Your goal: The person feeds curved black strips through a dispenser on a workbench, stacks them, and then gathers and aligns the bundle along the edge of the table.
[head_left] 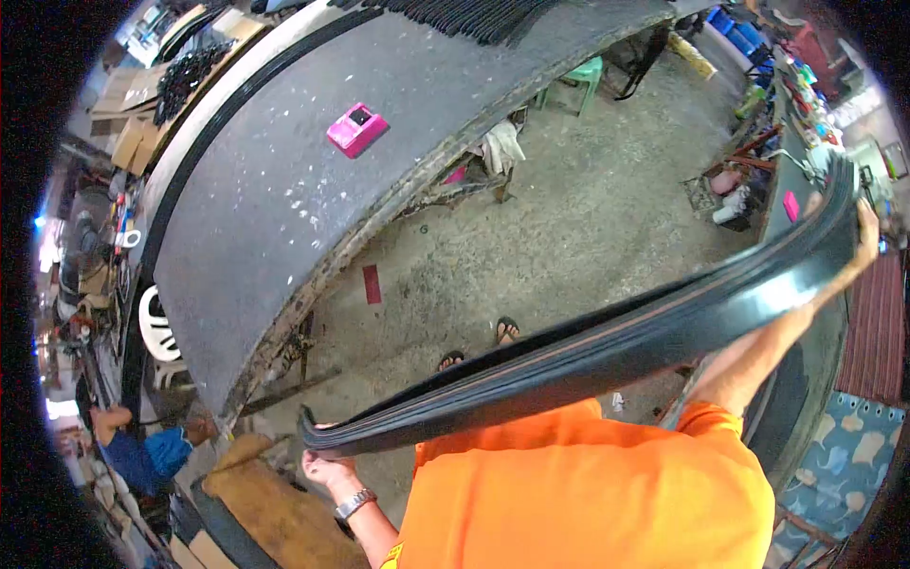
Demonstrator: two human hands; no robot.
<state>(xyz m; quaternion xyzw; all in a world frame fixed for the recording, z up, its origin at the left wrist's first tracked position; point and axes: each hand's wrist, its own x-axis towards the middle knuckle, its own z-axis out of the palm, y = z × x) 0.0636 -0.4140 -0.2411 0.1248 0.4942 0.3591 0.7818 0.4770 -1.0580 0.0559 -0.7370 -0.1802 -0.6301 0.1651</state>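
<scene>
Cardboard (pixel 133 142) is stacked at the upper left, and a person in blue (pixel 142 465) is partly in view at the lower left. A white plastic chair (pixel 149 327) stands at the near end of a large grey worktop (pixel 246 209), which looks bowed through the lens. A long black band (pixel 210 125) follows its far edge, 1 pink box (pixel 357 133) sits on it, and many dark strips (pixel 464 14) lie at its top end. The left hand (pixel 327 467), with a metal watch (pixel 354 504) on the wrist, grips the lower left end of a bundle of black strips (pixel 588 365). The bundle slants up to the right, above the floor (pixel 569 209), where 2 sandalled feet (pixel 507 330) show. Beside the worktop is a green stool (pixel 585 74). The right hand (pixel 866 232) is closed on the bundle's upper right end. Blue patterned cloth (pixel 839 450) is at the far right.
</scene>
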